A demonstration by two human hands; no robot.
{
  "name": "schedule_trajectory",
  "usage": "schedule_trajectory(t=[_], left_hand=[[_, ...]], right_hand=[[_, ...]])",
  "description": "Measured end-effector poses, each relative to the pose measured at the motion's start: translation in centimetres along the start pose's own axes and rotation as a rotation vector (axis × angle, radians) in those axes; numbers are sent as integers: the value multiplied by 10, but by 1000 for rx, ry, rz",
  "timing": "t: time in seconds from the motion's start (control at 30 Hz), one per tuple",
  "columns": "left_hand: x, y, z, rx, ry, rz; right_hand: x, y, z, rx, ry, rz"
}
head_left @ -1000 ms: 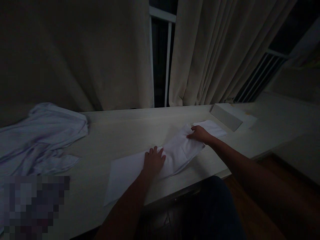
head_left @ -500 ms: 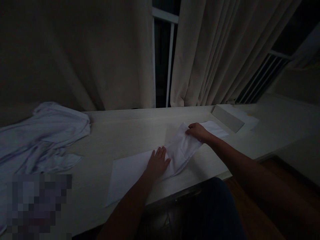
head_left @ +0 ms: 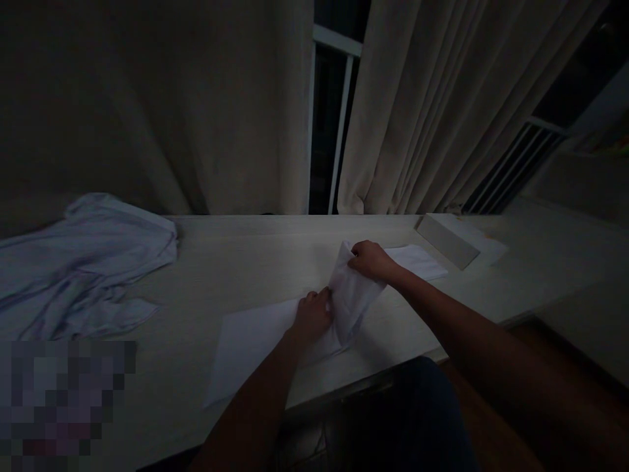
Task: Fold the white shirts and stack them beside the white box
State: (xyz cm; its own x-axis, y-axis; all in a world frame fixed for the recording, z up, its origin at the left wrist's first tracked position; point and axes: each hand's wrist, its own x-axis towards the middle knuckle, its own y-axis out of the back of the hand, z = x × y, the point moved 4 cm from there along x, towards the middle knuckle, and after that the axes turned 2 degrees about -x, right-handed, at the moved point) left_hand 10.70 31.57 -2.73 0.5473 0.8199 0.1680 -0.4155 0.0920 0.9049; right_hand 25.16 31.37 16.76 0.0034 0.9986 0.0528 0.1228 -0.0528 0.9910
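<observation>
A long white cloth [head_left: 250, 341] lies flat along the near part of a pale wooden table [head_left: 255, 255]. My left hand [head_left: 313, 316] presses on its middle, fingers curled at the fold line. My right hand [head_left: 369, 259] pinches the cloth's right end and holds it raised off the table, so that part stands up as a loose fold between the two hands. Beyond my right hand, a flat folded white piece [head_left: 417, 260] rests on the table.
A crumpled pale blue garment [head_left: 88, 262] covers the table's left end. A light box [head_left: 445, 239] lies at the back right. Beige curtains [head_left: 432, 105] and a window frame [head_left: 339, 124] stand behind the table. The room is dim. A pixelated patch fills the bottom left.
My right hand has lifted the cloth's right end and carried it leftward toward my left hand. My left hand has curled its fingers at the fold.
</observation>
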Motion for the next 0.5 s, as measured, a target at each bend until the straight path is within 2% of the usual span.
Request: schedule_trajectory(t=[0.17, 0.33, 0.43, 0.5], left_hand=[[-1, 2, 3, -8, -12, -17], [-38, 5, -14, 72, -11, 3], [-55, -3, -18, 98, -12, -40], [-56, -7, -16, 101, -13, -24]], right_hand=[[3, 0, 7, -2, -38, -4], [6, 7, 6, -11, -65, -14], [8, 9, -15, -6, -37, -23], [7, 8, -40, -12, 11, -21]])
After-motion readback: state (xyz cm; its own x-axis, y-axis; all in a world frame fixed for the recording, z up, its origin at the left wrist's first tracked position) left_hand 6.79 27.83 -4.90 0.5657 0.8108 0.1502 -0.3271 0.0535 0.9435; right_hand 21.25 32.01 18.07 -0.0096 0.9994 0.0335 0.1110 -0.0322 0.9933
